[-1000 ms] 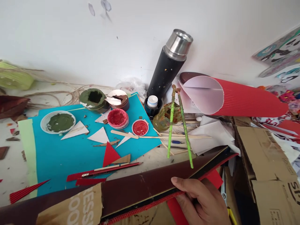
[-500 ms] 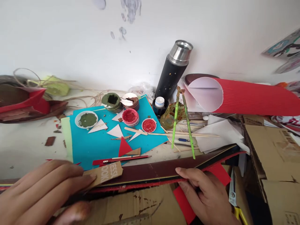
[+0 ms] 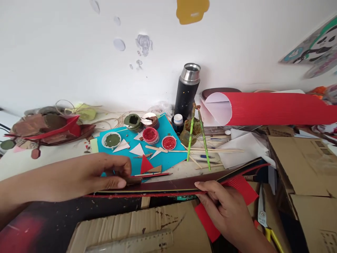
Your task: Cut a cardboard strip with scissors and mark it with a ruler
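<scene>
My right hand [image 3: 223, 207] pinches the near edge of a long, curved dark-red strip [image 3: 179, 182] with black, yellow and red edging, thumb on top and fingers below. Over the strip's left part is my left hand [image 3: 105, 172], its fingers curled and thumb pressed close to a small brown piece [image 3: 133, 181], which is mostly hidden. Behind the strip, a blue sheet [image 3: 131, 158] bears open paint jars, white triangles and a red triangle [image 3: 145, 164]. Red corrugated paper [image 3: 207, 221] shows under my right hand.
Two green brushes [image 3: 191, 137] lean on a murky jar beside a black flask [image 3: 186, 91]. A red roll [image 3: 276, 108] lies at the back right. Yellow-handled scissors [image 3: 263, 218] are at right. A clear ruler [image 3: 131, 242] rests on cardboard [image 3: 105, 232] in front.
My left hand has moved up and right along the strip, and its fingers have curled in. The lettered cardboard piece near it no longer shows its print. The view has shifted; my right hand keeps its hold.
</scene>
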